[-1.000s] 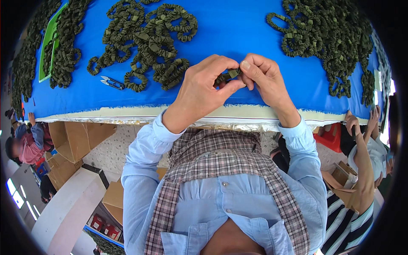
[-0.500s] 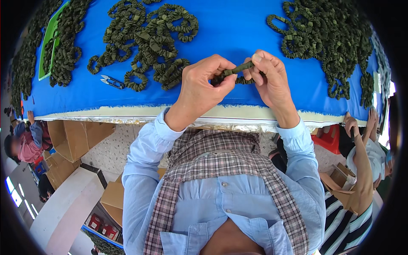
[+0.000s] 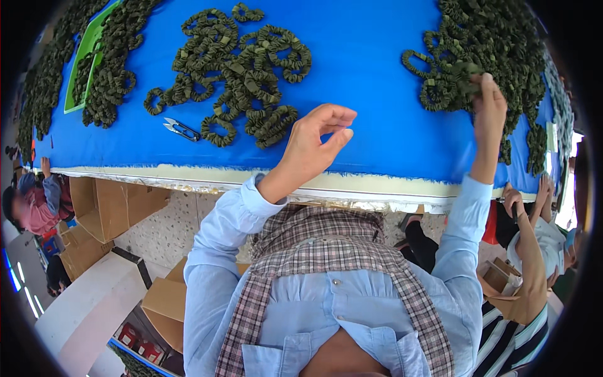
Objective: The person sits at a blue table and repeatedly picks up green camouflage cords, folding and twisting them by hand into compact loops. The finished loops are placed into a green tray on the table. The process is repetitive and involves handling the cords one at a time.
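The right hand [image 3: 488, 110] is pinching a green scrunchie [image 3: 466, 70] over the right heap [image 3: 502, 44], its grip clamped; the left hand [image 3: 317, 141] is hovering, fingers apart, above the blue counter [image 3: 370, 75].

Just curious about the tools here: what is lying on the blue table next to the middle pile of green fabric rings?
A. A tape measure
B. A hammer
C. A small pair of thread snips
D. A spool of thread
C: a small pair of thread snips lies on the blue table, just left of the middle pile of green rings; neither hand touches it.
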Motion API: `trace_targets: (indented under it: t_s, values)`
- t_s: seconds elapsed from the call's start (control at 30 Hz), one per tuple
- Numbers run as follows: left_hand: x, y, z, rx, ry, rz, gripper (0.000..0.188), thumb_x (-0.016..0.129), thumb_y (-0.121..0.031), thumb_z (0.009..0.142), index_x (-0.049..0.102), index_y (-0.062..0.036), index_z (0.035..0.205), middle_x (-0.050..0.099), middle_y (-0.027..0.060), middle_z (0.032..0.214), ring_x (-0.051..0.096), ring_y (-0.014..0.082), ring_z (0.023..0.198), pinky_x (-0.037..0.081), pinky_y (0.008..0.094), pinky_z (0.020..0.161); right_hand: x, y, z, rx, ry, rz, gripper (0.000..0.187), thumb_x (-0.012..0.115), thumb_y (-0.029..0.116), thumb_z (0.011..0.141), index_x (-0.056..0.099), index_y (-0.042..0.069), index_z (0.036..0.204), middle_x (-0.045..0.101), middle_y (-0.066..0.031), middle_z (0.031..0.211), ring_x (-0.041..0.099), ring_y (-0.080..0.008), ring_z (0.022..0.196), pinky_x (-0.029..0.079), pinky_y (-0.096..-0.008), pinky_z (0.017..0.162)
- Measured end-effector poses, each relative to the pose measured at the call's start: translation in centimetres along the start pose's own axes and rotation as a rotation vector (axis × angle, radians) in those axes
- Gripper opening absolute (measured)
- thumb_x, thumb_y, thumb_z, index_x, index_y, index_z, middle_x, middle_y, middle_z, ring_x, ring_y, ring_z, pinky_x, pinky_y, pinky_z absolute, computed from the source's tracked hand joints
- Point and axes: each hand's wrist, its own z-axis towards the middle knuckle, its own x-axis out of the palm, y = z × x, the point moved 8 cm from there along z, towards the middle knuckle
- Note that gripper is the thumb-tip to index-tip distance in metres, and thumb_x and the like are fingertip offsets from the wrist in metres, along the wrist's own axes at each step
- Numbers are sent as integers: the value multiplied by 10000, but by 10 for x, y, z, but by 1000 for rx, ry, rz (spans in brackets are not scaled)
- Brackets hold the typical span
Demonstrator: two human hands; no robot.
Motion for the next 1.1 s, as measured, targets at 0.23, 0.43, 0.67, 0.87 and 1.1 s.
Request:
trace_targets:
  t_s: [0.23,0.43,0.67,0.87,1.1]
  values:
    - [-5,11,1,-107,-6,-44,234,590,-86,920,573,19,1129,643,110,1058,620,165,995,495,290,874,127,90,-36,-757,174,-437,199,624,142,847,691,55,1012,663,-125,950,589,-284,948,443,-379,865]
    - [-7,0,2,-128,5,-99,251,573,-80,923,551,32,1147,631,127,1064,627,174,976,507,293,865,271,89,-74,-794,416,-234,177,693,200,801,679,81,933,605,-91,933,527,-290,906,414,-393,811]
    - [-48,-5,4,-77,-350,-281,403,583,-78,911,363,52,1222,545,193,1057,646,215,862,564,321,754,264,95,-77,-735,501,-115,156,715,204,781,663,71,844,595,-67,922,513,-255,901,411,-368,797]
    - [-42,-37,13,44,-287,-55,338,635,-101,894,457,27,1152,575,122,1021,600,151,887,504,253,739,196,91,-112,-391,768,-100,201,706,183,801,608,30,888,609,-58,875,560,-166,812,452,-304,716]
    - [-7,-29,23,18,-12,-394,189,596,-43,900,514,2,1065,627,90,981,610,128,864,508,268,779,171,77,-132,-108,760,287,359,711,123,829,536,23,1125,606,-35,895,556,-106,812,473,-264,747]
